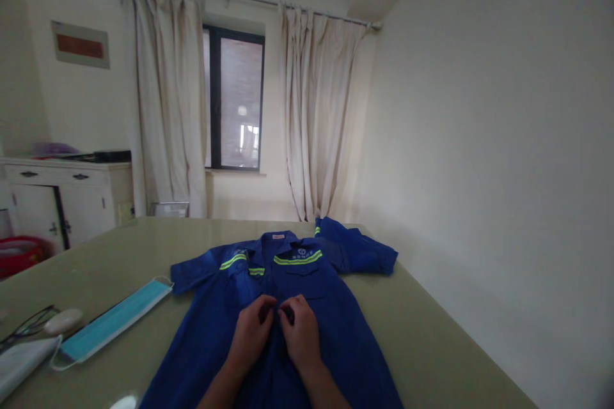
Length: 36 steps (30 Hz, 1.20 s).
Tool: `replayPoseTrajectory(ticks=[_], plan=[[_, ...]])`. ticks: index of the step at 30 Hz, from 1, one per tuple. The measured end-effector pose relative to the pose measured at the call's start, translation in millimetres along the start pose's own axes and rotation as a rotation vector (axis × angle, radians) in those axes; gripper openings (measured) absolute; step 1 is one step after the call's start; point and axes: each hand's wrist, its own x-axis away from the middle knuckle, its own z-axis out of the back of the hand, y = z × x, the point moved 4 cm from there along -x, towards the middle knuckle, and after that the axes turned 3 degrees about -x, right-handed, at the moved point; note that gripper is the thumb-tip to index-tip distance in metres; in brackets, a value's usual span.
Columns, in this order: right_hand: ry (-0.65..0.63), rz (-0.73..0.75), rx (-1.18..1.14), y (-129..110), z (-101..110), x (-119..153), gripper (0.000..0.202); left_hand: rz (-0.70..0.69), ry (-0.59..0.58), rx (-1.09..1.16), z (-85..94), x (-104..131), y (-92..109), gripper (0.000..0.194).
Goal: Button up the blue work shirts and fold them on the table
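A blue short-sleeved work shirt (336, 326) with yellow-green reflective stripes lies front side up on the table, its collar pointing away from me. My left hand (254, 326) pinches the front edge of the shirt near the middle of the chest. Close beside it, my right hand (300, 326) pinches the other side of the same front opening. The fingertips almost meet, and any button between them is too small to make out. Below the hands the front placket runs down toward me, partly covered by my forearms.
Folded blue clothing (367, 246) lies beyond the shirt's right sleeve. On the left of the table (129, 243) are a light-blue face mask (119, 319), glasses (31, 326), a pale rounded object (63, 321) and a white item (23, 364). A wall (503, 172) borders the right side.
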Motion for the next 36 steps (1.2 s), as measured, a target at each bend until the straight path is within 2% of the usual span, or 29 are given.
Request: replayPoseTrajectory(ticks=[4, 11, 15, 23, 32, 36], plan=[[-0.025, 0.042, 0.063, 2.2, -4.0, 1.4, 0.020, 0.020, -0.016, 0.001, -0.4, -0.5, -1.3, 0.023], [-0.011, 0.041, 0.122, 5.2, -6.8, 2.5, 0.020, 0.014, -0.073, -0.011, 2.5, 0.7, 13.9, 0.026], [-0.036, 0.057, 0.108, 5.1, -6.8, 2.5, 0.021, 0.041, -0.099, 0.039, 2.3, -0.3, 9.6, 0.027], [-0.074, 0.060, 0.290, -0.1, -11.2, 5.4, 0.018, 0.060, -0.088, 0.069, -0.6, -3.6, -1.7, 0.022], [-0.059, 0.157, 0.293, -6.1, -4.5, 3.2, 0.021, 0.043, -0.050, -0.013, 1.2, -0.8, 5.9, 0.025], [-0.082, 0.246, 0.373, -10.5, -6.5, 2.0, 0.021, 0.065, -0.026, -0.011, 1.2, -3.3, 3.2, 0.025]])
